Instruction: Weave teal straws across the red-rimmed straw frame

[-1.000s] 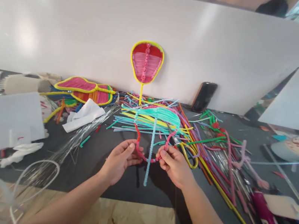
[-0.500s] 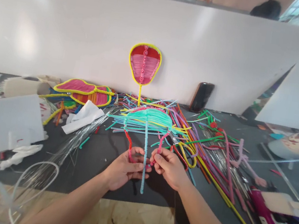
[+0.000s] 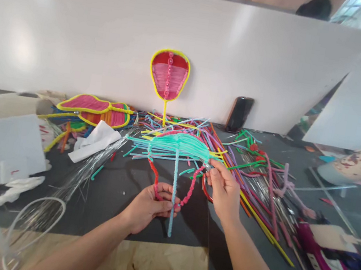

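Observation:
My left hand (image 3: 152,203) is closed on the bottom of a pipe-cleaner fan (image 3: 179,143), held upright above the dark table. Its curved frame runs red on the left and twisted pink on the right, and turquoise strands fill the top. Down the middle a pale blue twisted stem (image 3: 174,184) passes in front of my left fingers and sticks out below them. My right hand (image 3: 223,187) pinches at the fan's right edge, where the turquoise meets the pink; its fingertips cover the exact spot. Partly behind that hand lie red-handled scissors (image 3: 205,189).
A finished pink fan with yellow rim (image 3: 169,76) stands against the white board (image 3: 96,39). A phone (image 3: 239,114) leans there too. Loose pipe cleaners (image 3: 257,211) cover the right side. Further left are white paper (image 3: 10,149), clear thin strips (image 3: 72,191) and a white cable (image 3: 40,198).
My right hand has let go of the pink lower part and moved up and right to the fan's turquoise right edge. My left hand keeps its hold at the bottom.

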`<state>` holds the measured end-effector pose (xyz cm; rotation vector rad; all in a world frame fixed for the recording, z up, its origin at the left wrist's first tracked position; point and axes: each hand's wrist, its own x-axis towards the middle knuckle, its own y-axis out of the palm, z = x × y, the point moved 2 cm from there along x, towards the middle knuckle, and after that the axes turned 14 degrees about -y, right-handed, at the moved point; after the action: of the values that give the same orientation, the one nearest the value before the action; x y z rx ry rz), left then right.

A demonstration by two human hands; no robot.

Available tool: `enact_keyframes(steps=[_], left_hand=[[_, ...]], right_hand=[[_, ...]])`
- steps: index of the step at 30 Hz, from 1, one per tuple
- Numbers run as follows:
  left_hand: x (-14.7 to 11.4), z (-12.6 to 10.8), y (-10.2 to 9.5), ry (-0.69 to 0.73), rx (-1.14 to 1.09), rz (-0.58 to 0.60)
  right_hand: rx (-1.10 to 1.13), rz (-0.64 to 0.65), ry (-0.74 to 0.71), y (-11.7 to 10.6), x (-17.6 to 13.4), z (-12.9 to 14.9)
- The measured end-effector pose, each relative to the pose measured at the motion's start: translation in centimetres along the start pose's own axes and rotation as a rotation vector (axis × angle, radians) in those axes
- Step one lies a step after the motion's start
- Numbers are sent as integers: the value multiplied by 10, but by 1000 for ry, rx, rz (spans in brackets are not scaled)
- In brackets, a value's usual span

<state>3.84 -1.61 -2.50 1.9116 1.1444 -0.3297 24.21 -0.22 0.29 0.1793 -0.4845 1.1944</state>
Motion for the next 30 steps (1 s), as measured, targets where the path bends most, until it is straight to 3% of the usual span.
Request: enact_keyframes(steps=[5,9,14,17,20,24,26,30], left_hand=[[1,2,0,6,30,-2],[0,2,0,3,32,-1],[-2,2,2,-57,4,45],[-3,1,4,-88,4,90],[-3,1,3,-53,9,88],[-1,1,2,67,19,-6],[-1,2,3,104,36,-43],[-3,3,8,117,67,-56]], right_hand=[[86,76,83,3,-1,-6],[171,-19,145,3,-1,-11],[634,-6,310,7,2,-7],[754,47,417,10,2,-5],[566,19,358,8,1,-10],[-37,-120,-37,-3,3,-7],[-190,-102,-143,-5,3,-3],[-157,6,-29,-1,1,-1]])
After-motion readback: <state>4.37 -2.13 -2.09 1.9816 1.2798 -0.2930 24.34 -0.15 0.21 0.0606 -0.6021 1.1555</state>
